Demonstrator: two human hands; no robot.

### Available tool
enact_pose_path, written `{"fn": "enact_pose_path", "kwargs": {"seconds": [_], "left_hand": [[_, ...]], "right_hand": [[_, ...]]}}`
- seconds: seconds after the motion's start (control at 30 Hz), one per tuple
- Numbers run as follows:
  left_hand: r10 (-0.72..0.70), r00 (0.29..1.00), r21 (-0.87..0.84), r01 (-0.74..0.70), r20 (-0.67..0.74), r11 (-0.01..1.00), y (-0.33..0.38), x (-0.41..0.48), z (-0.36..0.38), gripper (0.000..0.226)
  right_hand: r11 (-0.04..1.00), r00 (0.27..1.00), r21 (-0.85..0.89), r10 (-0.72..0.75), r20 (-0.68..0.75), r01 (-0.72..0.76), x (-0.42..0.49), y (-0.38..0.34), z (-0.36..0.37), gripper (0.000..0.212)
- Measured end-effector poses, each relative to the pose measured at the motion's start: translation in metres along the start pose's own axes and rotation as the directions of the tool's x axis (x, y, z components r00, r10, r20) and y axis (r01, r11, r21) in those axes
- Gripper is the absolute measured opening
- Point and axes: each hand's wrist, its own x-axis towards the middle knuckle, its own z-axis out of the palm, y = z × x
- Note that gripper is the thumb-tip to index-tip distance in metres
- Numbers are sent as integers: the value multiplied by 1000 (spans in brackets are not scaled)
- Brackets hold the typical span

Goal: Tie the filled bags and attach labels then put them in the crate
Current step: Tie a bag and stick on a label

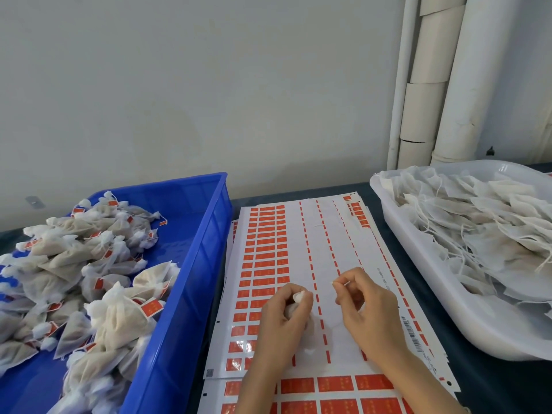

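Grips a small white bag (pixel 298 296) in the left hand (pixel 285 321), fingers curled round its bunched neck, with only the white top and a little of the body peeking out between thumb and fingers. Pinches a thin white string (pixel 340 283) between thumb and forefinger of the right hand (pixel 366 307), the other fingers loosely bent beneath. Cannot say for sure whether that string runs back to the bag, being too fine and blurred across the gap. Holds both hands close together, not touching, just over the top label sheet (pixel 301 234) in the middle of the dark table (pixel 493 383). Shows on that sheet columns of small red labels (pixel 265 249) at the left and bare strips edged with red dashes at the right. Rests on a stack of like sheets, with more red labels poking out at the near edge. Has at the left, just beside the sheets, a blue crate (pixel 191 279) heaped with tied bags (pixel 116 318), each with a white tuft at the neck, many with a red label on the string. Has at the right a white tray (pixel 442 306) piled with flat untied bags (pixel 478 228), loose strings trailing among them. Backs onto a pale wall (pixel 179 85), with white pipes (pixel 433 85) upright in the right corner.
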Motion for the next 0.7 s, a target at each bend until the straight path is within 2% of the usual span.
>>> {"fn": "enact_pose_path", "kwargs": {"seconds": [0.13,0.2,0.27,0.33,0.43,0.5,0.63,0.7], "left_hand": [[2,999,-33,-3,-36,999,-2,0,-6,17],[-5,988,-67,-6,-155,998,-4,2,-13,17],[-40,946,-113,3,-320,994,-6,5,-21,13],[-59,902,-113,12,-427,994,-8,6,-28,9],[-39,907,-21,34,-420,999,-7,4,-27,28],[-15,922,68,44,-386,997,-7,3,-25,29],[3,938,174,61,-346,983,-8,0,-25,18],[71,937,278,29,-341,960,-8,-2,-26,22]], "right_hand": [[999,991,42,-20,130,15,0,-2,2,10],[999,977,50,-3,212,-8,-1,-2,4,15],[999,969,21,25,248,-31,-2,0,6,21],[1000,946,-6,30,322,-29,-3,-1,9,21],[999,851,-25,37,524,-28,-5,-4,15,38],[997,783,-72,40,621,6,-6,-6,19,49],[947,667,-282,110,737,155,-4,-6,22,70],[917,648,-339,128,750,211,-2,-5,21,78]]}}
